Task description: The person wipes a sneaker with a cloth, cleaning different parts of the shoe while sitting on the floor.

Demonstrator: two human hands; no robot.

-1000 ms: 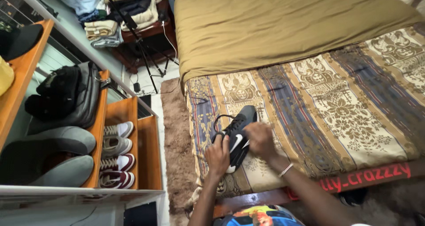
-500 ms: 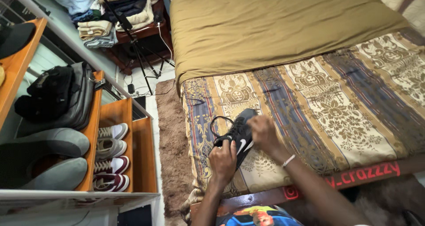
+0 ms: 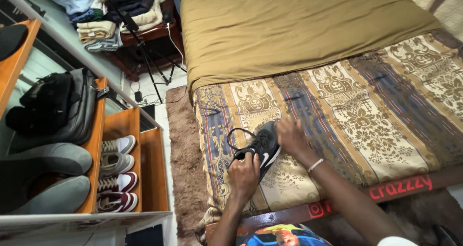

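Note:
A black sneaker (image 3: 264,145) with a white side mark and white sole edge lies on the patterned bedspread (image 3: 366,116) near the bed's front corner. Its black lace (image 3: 235,137) loops out to the left. My left hand (image 3: 245,173) grips the shoe's heel end from below. My right hand (image 3: 289,136) rests on the toe end, fingers closed over it. A thin bracelet sits on my right wrist.
An olive blanket (image 3: 289,29) covers the far half of the bed. Orange shelves (image 3: 132,164) at left hold several sneakers, grey cushions and black bags (image 3: 53,106). A brown shaggy rug (image 3: 181,149) lies between shelf and bed. Folded clothes (image 3: 103,31) and a tripod stand beyond.
The camera view has drifted slightly. My left hand slid along the shoe's heel and my right hand moved up to the toe; the shoe turned a little on the bedspread.

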